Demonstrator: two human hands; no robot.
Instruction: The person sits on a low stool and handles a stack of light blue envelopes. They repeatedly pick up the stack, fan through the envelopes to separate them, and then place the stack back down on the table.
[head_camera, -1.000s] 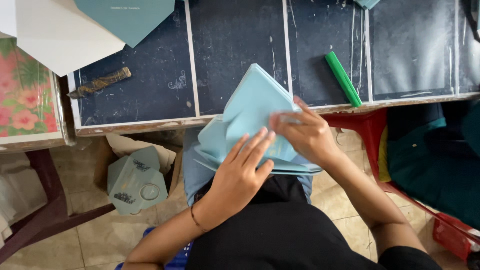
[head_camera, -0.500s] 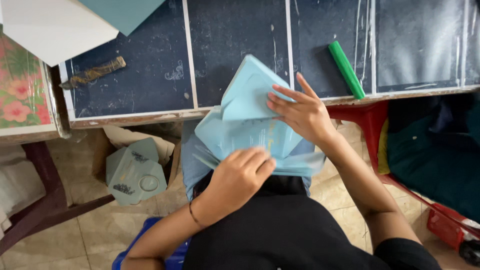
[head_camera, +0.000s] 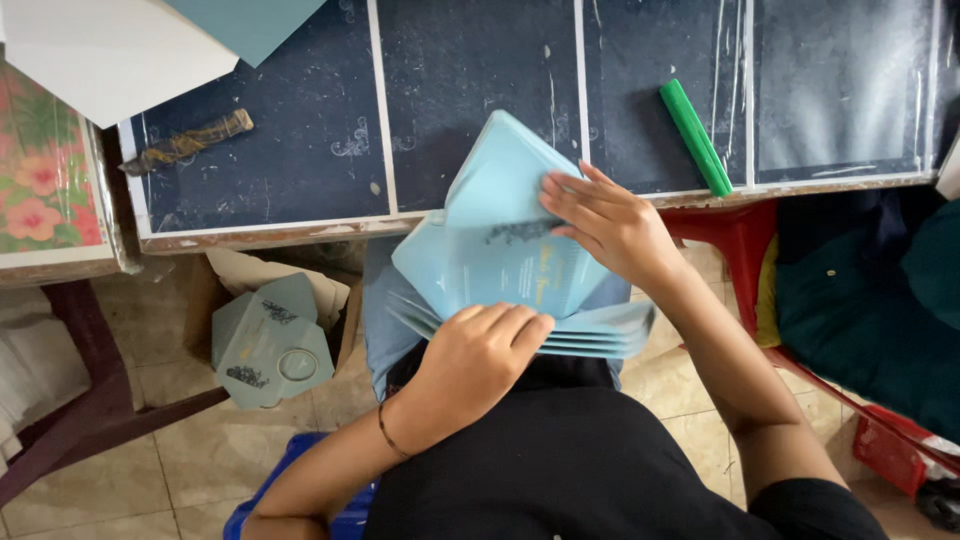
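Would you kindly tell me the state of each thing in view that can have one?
Top light blue card: being folded, its upper flap raised over the table edge.
Stack of light blue cards: on the lap, edges fanned.
Left hand: curled over the top card's lower edge.
Right hand: fingers flat, pressing the card.
Green comb: lying flat on the table, untouched.

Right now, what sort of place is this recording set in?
Probably a small paper-craft or card-folding workspace: a stack of light blue printed cards under both hands, a worn dark blue work table, and a green plastic folding stick.
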